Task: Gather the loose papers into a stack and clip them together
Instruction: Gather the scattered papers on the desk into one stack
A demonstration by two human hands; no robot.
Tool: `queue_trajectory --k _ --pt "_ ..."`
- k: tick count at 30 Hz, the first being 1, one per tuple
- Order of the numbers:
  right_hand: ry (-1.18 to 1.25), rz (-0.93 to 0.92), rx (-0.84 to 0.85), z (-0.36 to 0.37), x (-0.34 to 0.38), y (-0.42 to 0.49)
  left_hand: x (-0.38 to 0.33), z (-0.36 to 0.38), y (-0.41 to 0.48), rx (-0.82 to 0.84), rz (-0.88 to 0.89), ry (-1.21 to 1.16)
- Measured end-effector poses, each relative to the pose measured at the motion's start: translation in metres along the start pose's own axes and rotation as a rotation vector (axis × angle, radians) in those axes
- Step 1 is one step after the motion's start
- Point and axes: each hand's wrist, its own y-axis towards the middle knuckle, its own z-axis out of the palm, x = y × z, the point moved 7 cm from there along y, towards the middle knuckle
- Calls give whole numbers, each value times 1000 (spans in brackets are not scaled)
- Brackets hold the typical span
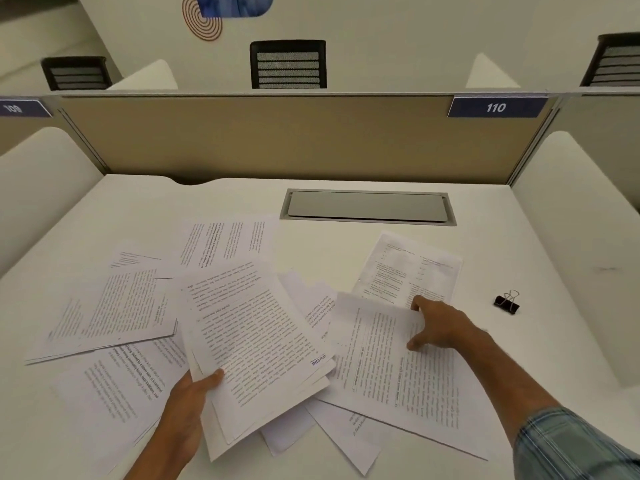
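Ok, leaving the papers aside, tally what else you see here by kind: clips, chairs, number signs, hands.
Binder clip: 1
Chairs: 3
Number signs: 2
Hands: 2
Total: 8
The papers overlap too much to count.

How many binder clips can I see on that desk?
1: the black binder clip lies on the desk, right of the right hand. More could be hidden beneath the papers.
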Motion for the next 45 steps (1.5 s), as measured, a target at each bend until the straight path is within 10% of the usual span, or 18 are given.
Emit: queue_trajectory --k 15,22,37,45 --pt "1053 48 -62 -30 -74 -52 3 -39 2 44 -121 -15" --pt "1322 42 -165 31 20 -44 9 24 -15 298 -186 60" --pt "1128 62 -201 92 115 -47 4 69 -10 295 -119 208" --pt "759 462 -744 16 16 -49 -6 54 12 182 -49 168"
